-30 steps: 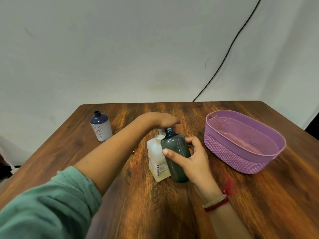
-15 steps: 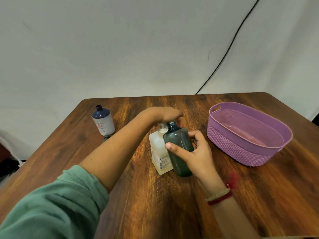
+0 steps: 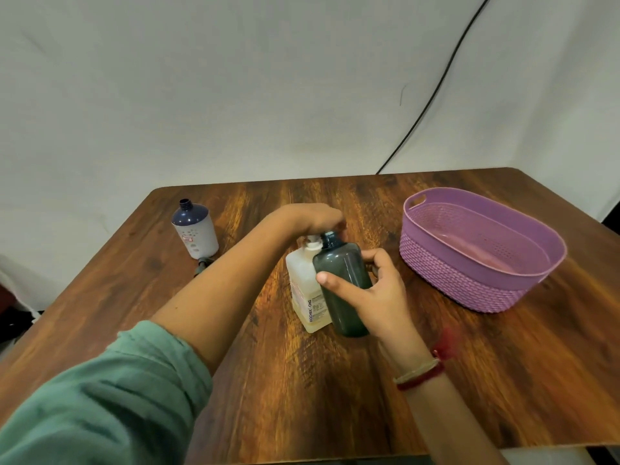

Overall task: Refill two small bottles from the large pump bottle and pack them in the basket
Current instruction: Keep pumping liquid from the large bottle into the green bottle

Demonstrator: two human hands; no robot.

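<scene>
So, the small dark grey-green see-through plastic bottle (image 3: 342, 283) was gripped by the right hand (image 3: 379, 297) near the middle of the brown wood-grain table (image 3: 302, 397), thumb across the front and fingers wrapped round the far side. It was leaned a bit to the left, pressed up against the pale yellowish square plastic pump bottle (image 3: 303, 290), with its open neck tucked right by the white pump head. Whether its base was sat on the wood couldn't really be told. The left hand (image 3: 315, 218) was laid over the pump head, fingers drooped down across it. Whether they were wrapped round it or just pressing wasn't clear tbh. The oval purple plastic basket with the woven-look wall (image 3: 483, 280) was parked to the right, close to the table's right edge, and a strip of bare wood was seen between it and the right hand. The other small bottle, white with a dark blue shoulder and no cap (image 3: 196, 234), was stood upright well apart, by the far-left corner, with a small dark cap (image 3: 202, 263) just in front of it. A wide run of bare wood was seen between the two middle bottles and the near edge, crossed only by the forearms. A black cable (image 3: 436, 85) was hung down the pale wall to the table's back edge.
</scene>
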